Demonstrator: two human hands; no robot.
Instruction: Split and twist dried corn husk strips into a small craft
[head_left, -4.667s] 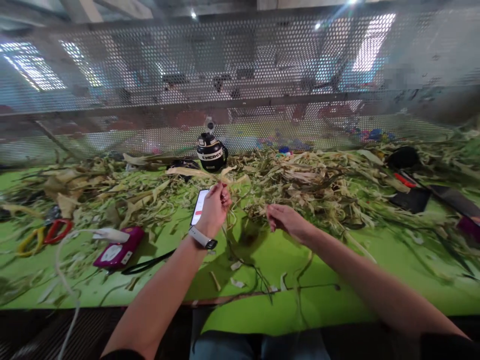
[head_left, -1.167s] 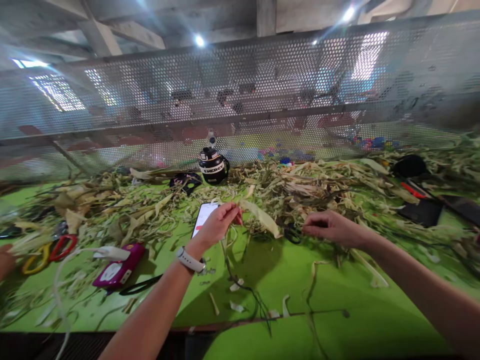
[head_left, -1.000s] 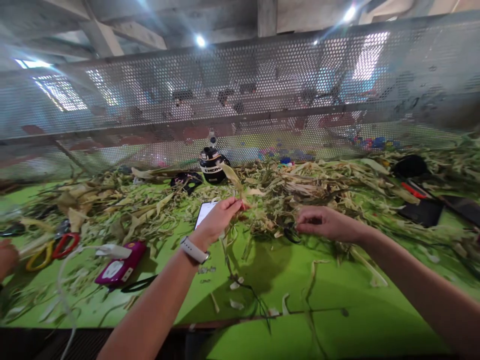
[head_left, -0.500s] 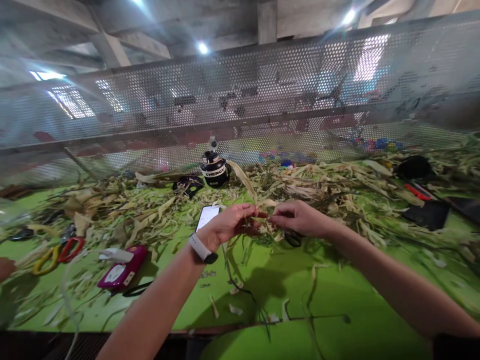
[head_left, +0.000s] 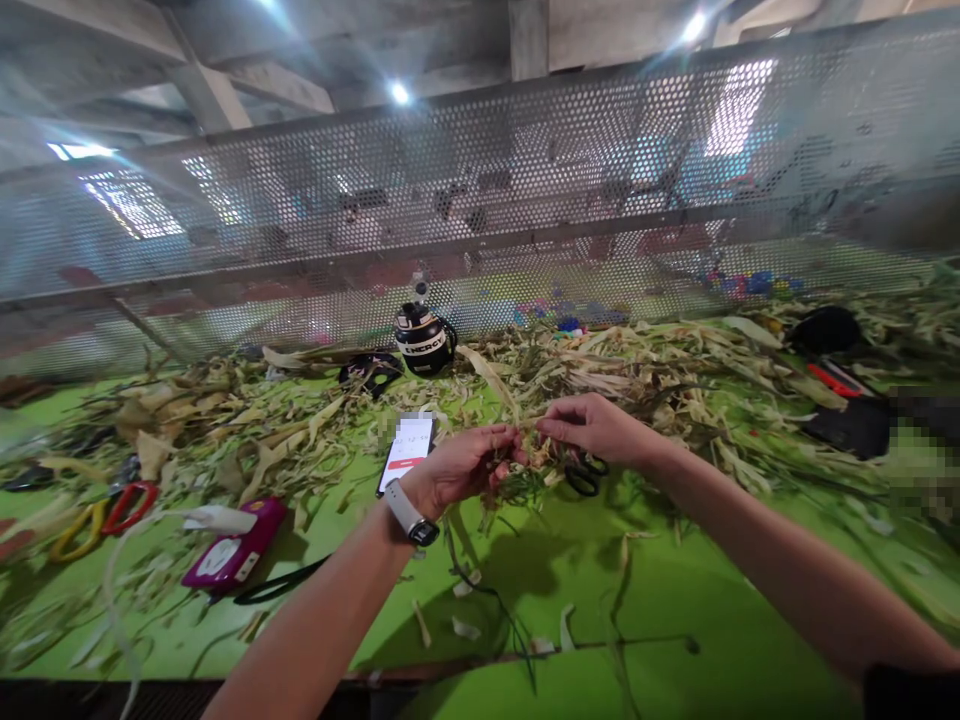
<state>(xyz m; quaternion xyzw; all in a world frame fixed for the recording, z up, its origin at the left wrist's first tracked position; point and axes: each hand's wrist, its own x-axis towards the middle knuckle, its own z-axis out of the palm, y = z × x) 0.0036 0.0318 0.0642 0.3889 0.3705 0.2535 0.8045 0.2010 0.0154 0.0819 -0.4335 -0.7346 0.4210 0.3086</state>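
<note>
Pale dry leaf strip (head_left: 489,376): we see it near the middle of the frame, slanting from just beside the black bottle (head_left: 422,345) down to where our two hands meet, its lower end at our fingertips. Our left hand (head_left: 469,466) has its fingers drawn in narrow and, as far as we can judge, pinches that lower end. Our right hand (head_left: 594,430) comes in from the right of centre with thumb and forefinger brought close together at the same spot; we cannot tell whether they grip the strip or only touch it.

We judge the step in hand to be fine fingertip work at the strip's lower end. The next move seems to call for a steady left pinch and small, careful motions of the right fingers, so that the thin piece neither slips nor tears.

Below our right hand, black loops (head_left: 585,475) that look like scissor handles show above the green table (head_left: 577,565); whether the hand touches them is unclear.

Against the frame from a second ago, our right hand has come leftward from well apart to just beside our left fingers. The strip's upper end has swung clear of the bottle's front, and more of the phone (head_left: 409,448) shows, including its red patch.
</note>
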